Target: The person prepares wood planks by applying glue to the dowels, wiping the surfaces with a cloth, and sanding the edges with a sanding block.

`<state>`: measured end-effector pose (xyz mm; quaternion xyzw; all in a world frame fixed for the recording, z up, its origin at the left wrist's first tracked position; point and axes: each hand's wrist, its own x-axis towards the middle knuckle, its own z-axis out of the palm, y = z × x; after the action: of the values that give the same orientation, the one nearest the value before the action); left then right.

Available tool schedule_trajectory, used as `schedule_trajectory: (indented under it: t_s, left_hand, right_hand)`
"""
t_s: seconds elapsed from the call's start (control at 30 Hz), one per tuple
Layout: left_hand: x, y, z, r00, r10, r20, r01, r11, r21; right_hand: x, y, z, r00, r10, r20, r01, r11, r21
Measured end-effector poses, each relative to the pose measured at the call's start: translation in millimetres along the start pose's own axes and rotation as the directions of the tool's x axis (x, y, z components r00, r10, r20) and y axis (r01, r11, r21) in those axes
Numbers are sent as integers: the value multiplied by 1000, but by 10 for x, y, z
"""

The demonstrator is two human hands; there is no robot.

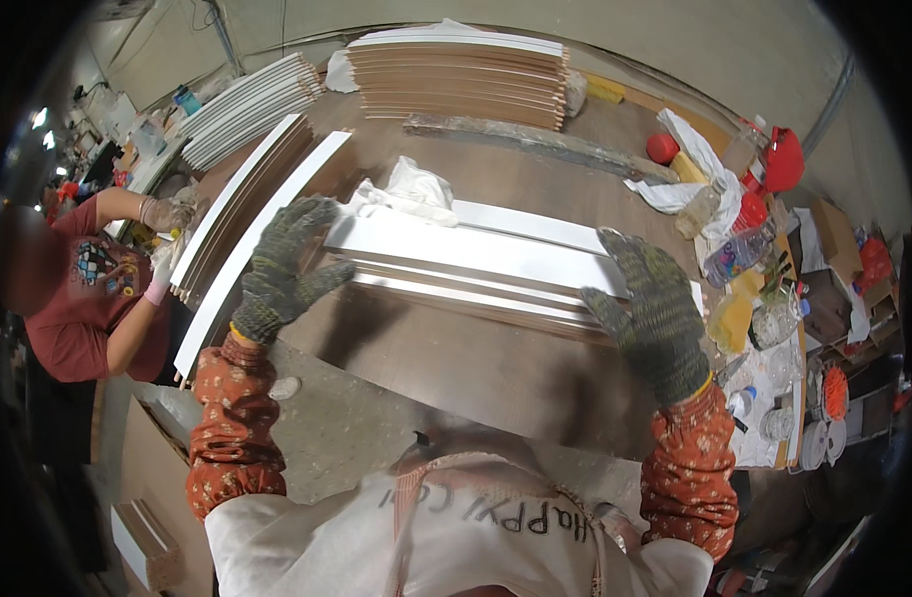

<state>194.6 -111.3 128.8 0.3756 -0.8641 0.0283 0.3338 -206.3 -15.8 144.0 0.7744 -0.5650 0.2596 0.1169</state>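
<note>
White boards [476, 247] are lying between left hand [285, 264] and right hand [657, 316], both splayed; long axes running left–right, right ends angling nearer.

Left hand [285, 267]: knitted work glove [277, 284], mottled grey-green, orange cuff [247, 338] with yellow edge. Right hand [657, 323]: matching glove [670, 348], yellow edging [699, 389] at the wrist. Left sleeve [235, 423]: rust-orange cloth, small pale floral print, gathered and puckered. Right sleeve [689, 468]: same cloth and print. Torso garment [327, 542]: off-white, dark lettering [544, 517] across the front, upside down on my remote feed; I also log pinkish-brown trim [406, 497] running down it.
</note>
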Motion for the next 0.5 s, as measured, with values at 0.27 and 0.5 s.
schedule_trajectory:
  t_s: [0.27,0.5]
  left_hand:
    - [-51,-57,462,990,-134,-37,132,989,-61]
    - [-52,-66,534,989,-66,-131,45,986,-158]
  right_hand:
    - [1432,-784,562,846,45,531,-181,962,207]
    - [1852,-1023,1469,798,-73,599,-183,916,357]
